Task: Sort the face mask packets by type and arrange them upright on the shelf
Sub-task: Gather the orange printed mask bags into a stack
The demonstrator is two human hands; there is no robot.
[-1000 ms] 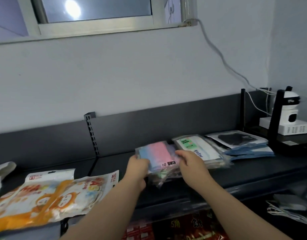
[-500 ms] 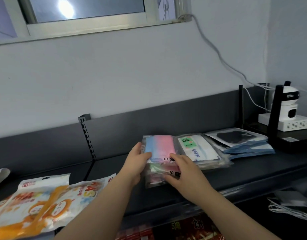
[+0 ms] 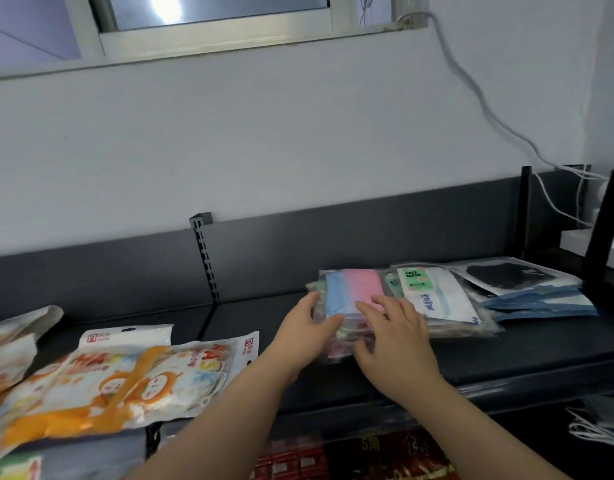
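A dark shelf (image 3: 506, 351) runs along a grey wall under a window (image 3: 215, 15). A cable (image 3: 472, 88) hangs down the wall to the right. On the left of the shelf lie orange packets (image 3: 118, 379) with cartoon faces, flat and partly on top of each other. On the right lie a white packet (image 3: 437, 296), a black packet (image 3: 513, 275) and blue packets (image 3: 541, 303), all flat. Red packs (image 3: 385, 452) sit on the level below. Nothing blocks the hands.

The white packet has a green label that says "FACE MASK". The orange packets show big letters, "MAS"; the rest is hard to read.

The stack (image 3: 354, 292) of clear packets, with pink and blue masks on top, lies flat in the middle of the shelf, touching the white packet. The left hand (image 3: 305, 334) holds its left side, thumb on top. The right hand (image 3: 392, 334) holds its front, fingers spread on top and thumb at the front edge. The hands are near each other but do not touch.
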